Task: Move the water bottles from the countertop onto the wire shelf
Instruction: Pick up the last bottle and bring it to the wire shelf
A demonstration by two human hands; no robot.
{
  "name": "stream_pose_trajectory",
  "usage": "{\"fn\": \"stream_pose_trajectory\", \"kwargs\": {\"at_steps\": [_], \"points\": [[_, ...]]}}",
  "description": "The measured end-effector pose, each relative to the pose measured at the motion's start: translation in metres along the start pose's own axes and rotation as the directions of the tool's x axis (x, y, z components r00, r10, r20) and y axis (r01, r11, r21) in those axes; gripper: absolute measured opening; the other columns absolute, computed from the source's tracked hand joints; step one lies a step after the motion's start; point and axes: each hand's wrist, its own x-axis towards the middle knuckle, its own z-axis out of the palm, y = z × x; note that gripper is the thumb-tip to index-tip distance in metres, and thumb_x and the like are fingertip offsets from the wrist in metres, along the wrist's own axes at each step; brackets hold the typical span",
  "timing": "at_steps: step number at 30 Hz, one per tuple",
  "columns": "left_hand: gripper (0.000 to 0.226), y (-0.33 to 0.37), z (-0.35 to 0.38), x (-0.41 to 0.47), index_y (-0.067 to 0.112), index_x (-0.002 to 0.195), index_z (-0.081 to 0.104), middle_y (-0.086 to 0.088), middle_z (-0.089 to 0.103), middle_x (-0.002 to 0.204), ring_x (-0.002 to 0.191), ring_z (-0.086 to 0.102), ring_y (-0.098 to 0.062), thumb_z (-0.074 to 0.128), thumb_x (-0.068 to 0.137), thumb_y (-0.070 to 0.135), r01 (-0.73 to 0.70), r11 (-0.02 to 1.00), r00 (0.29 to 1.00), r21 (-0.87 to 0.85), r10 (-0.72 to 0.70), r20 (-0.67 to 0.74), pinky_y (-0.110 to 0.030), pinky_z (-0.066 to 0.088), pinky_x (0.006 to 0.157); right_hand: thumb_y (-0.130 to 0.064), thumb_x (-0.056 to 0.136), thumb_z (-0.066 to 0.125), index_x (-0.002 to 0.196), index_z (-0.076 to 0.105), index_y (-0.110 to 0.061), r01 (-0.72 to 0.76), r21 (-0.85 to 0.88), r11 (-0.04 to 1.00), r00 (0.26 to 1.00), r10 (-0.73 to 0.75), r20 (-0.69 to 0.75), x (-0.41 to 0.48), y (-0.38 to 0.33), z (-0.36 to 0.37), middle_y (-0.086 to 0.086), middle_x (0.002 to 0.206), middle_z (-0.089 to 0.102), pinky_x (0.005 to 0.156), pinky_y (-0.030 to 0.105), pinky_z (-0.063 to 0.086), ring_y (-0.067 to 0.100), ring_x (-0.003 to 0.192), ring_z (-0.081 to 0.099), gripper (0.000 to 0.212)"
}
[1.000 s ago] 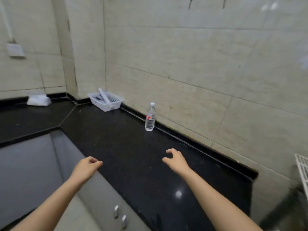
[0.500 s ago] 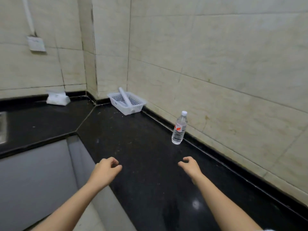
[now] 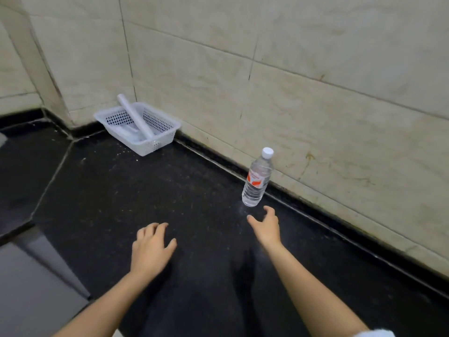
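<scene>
My right hand (image 3: 264, 227) has moved closer to the water bottle (image 3: 257, 178) and opened wide, holding nothing. The bottle stands up on the black countertop (image 3: 116, 203) by the wall. My left hand (image 3: 150, 249) is spread out, empty.

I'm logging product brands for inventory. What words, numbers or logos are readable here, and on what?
Water bottle, red and white label: print there, but too blurred to read.
White basket, countertop, wall tiles: no text visible.
</scene>
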Motion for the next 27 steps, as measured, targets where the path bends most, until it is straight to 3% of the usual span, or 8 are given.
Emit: {"fn": "stream_pose_trajectory", "kwargs": {"at_steps": [7, 11, 13, 15, 17, 22, 25, 27], "points": [[0.055, 0.000, 0.030, 0.102, 0.016, 0.138, 0.031, -0.007, 0.027, 0.150, 0.137, 0.020, -0.027, 0.043, 0.090, 0.040, -0.128, 0.992, 0.982, -0.003, 0.127, 0.142, -0.042, 0.027, 0.108, -0.021, 0.079, 0.068, 0.141, 0.020, -0.008, -0.037, 0.095, 0.995, 0.969, 0.059, -0.240, 0.044, -0.042, 0.019, 0.020, 0.146, 0.029, 0.107, 0.040, 0.029, 0.033, 0.134, 0.031, 0.079], [0.057, -0.009, 0.046, 0.153, 0.017, 0.141, 0.027, -0.007, 0.024, 0.152, 0.139, 0.018, -0.027, 0.039, 0.091, 0.043, -0.273, 0.961, 0.930, 0.046, 0.251, 0.269, -0.042, 0.023, 0.110, -0.021, 0.075, 0.072, 0.141, 0.019, -0.011, -0.088, 0.097, 0.991, 0.928, 0.117, -0.355, 0.071, -0.061, 0.031, 0.019, 0.145, 0.032, 0.109, 0.044, 0.031, 0.033, 0.133, 0.033, 0.085], [0.055, -0.012, 0.048, 0.167, 0.015, 0.138, 0.035, -0.011, 0.033, 0.148, 0.138, 0.026, -0.030, 0.040, 0.090, 0.043, -0.329, 0.939, 0.912, 0.106, 0.286, 0.295, -0.047, 0.026, 0.108, -0.021, 0.070, 0.076, 0.139, 0.024, -0.013, -0.108, 0.092, 0.990, 0.909, 0.136, -0.394, 0.082, -0.069, 0.040, 0.019, 0.138, 0.038, 0.106, 0.048, 0.035, 0.033, 0.126, 0.040, 0.087], [0.054, -0.013, 0.053, 0.177, 0.011, 0.122, 0.055, -0.017, 0.056, 0.129, 0.121, 0.050, -0.036, 0.039, 0.083, 0.045, -0.390, 0.907, 0.885, 0.159, 0.321, 0.338, -0.056, 0.042, 0.093, -0.021, 0.065, 0.078, 0.136, 0.029, -0.013, -0.122, 0.085, 0.989, 0.884, 0.147, -0.443, 0.093, -0.076, 0.048, 0.019, 0.130, 0.043, 0.103, 0.049, 0.039, 0.034, 0.119, 0.045, 0.087], [0.058, -0.016, 0.058, 0.183, 0.010, 0.106, 0.065, -0.019, 0.066, 0.112, 0.103, 0.063, -0.038, 0.036, 0.074, 0.048, -0.370, 0.910, 0.878, 0.186, 0.276, 0.392, -0.057, 0.050, 0.078, -0.022, 0.065, 0.078, 0.135, 0.029, -0.012, -0.140, 0.091, 0.986, 0.851, 0.167, -0.498, 0.101, -0.081, 0.054, 0.021, 0.129, 0.043, 0.103, 0.049, 0.038, 0.036, 0.119, 0.044, 0.086], [0.059, -0.028, 0.066, 0.184, 0.006, 0.104, 0.066, -0.020, 0.065, 0.115, 0.106, 0.062, -0.037, 0.036, 0.073, 0.046, -0.398, 0.902, 0.847, 0.169, 0.291, 0.445, -0.056, 0.049, 0.083, -0.023, 0.067, 0.077, 0.138, 0.026, -0.009, -0.180, 0.157, 0.971, 0.747, 0.239, -0.621, 0.126, -0.090, 0.052, 0.022, 0.138, 0.037, 0.108, 0.045, 0.030, 0.038, 0.128, 0.034, 0.088], [0.051, -0.030, 0.069, 0.184, 0.006, 0.106, 0.065, -0.021, 0.064, 0.117, 0.109, 0.060, -0.038, 0.059, 0.072, 0.043, -0.420, 0.892, 0.860, 0.168, 0.332, 0.388, -0.057, 0.047, 0.086, -0.025, 0.062, 0.080, 0.131, 0.037, -0.013, -0.134, 0.202, 0.970, 0.745, 0.233, -0.624, 0.137, -0.089, 0.051, 0.011, 0.130, 0.049, 0.105, 0.044, 0.037, 0.031, 0.121, 0.046, 0.083], [0.056, -0.031, 0.071, 0.184, 0.005, 0.107, 0.064, -0.022, 0.063, 0.118, 0.110, 0.059, -0.039, 0.075, 0.063, 0.038, -0.411, 0.897, 0.871, 0.164, 0.333, 0.362, -0.058, 0.046, 0.086, -0.022, 0.064, 0.079, 0.124, 0.043, -0.015, -0.109, 0.221, 0.969, 0.768, 0.223, -0.601, 0.133, -0.086, 0.049, -0.001, 0.115, 0.054, 0.099, 0.035, 0.042, 0.021, 0.111, 0.053, 0.070]]}}
